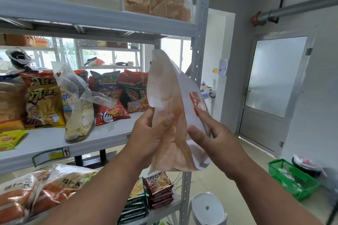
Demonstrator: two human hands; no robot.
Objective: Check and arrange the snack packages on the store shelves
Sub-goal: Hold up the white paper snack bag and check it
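The task looks mid-way; both hands hold one pale snack bag up in front of the middle shelf, the left hand gripping its near face, the right hand pinching its white edge; checking seems under way, placing remains; a clear chip bag there slumps, seemingly awaiting straightening.
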